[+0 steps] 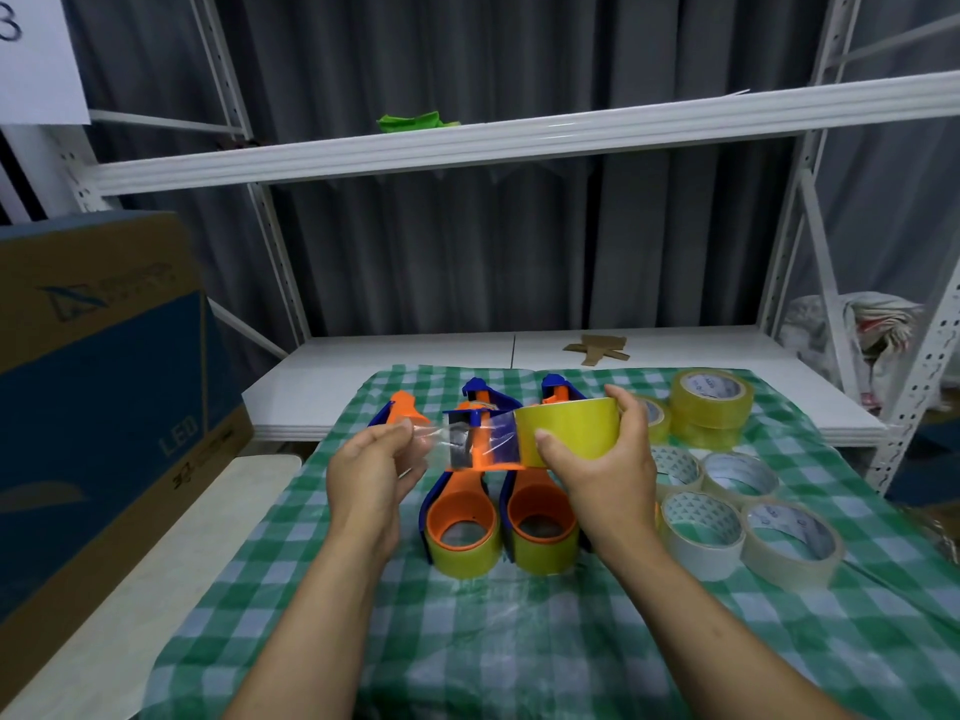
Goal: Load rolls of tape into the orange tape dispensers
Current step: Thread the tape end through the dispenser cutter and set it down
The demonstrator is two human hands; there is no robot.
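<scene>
Left hand [369,470]: raised over the surface, thumb and fingers pinching the free end of a clear strip of tape [457,443] drawn sideways from the roll. Right hand [608,459]: level with it, thumb in front and fingers over the top, grasping a yellow roll of packing tape [569,431] held on edge above the dispensers. Beneath: two orange-and-blue plastic tape dispensers [460,498], side by side, each carrying a yellow roll. A third orange dispenser handle [402,410] lies behind the left hand, its load hidden. To the right: loose pale and yellowish tape rolls [701,522], some stacked. Surface: green-and-white checked cloth [519,641]. Surroundings: white metal shelving [467,142], grey curtain [467,252], brown-and-blue cardboard box [104,381] at left.
</scene>
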